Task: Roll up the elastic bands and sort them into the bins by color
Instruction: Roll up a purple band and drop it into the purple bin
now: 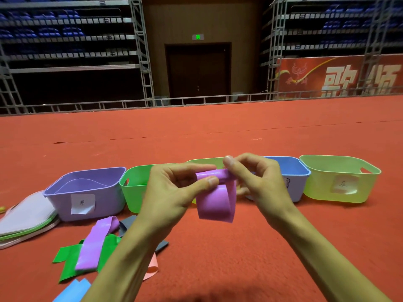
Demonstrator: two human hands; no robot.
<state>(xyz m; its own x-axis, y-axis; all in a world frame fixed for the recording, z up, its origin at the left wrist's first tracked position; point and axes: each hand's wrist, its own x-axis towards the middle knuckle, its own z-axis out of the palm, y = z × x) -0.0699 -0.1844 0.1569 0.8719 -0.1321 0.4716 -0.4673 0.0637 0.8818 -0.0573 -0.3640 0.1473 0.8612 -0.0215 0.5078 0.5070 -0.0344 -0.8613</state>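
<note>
A purple elastic band [216, 201] hangs in the air between my hands, its top end partly rolled. My left hand [174, 192] pinches the roll's left end, and my right hand [257, 182] pinches its right end. Behind them stands a row of bins on the red floor: a purple bin [87, 192], a green bin [133, 190], a yellow-green bin [205, 161] mostly hidden by my hands, a blue bin [292, 173] and a yellow bin [340, 182]. Loose bands lie at lower left: purple [96, 243], green [67, 258], grey [126, 224], pink [152, 269] and blue [72, 290].
A stack of flat pale pouches [24, 219] lies left of the purple bin. Red carpet [239, 247] stretches to a metal rail [196, 101], with folded seating racks and a dark door beyond.
</note>
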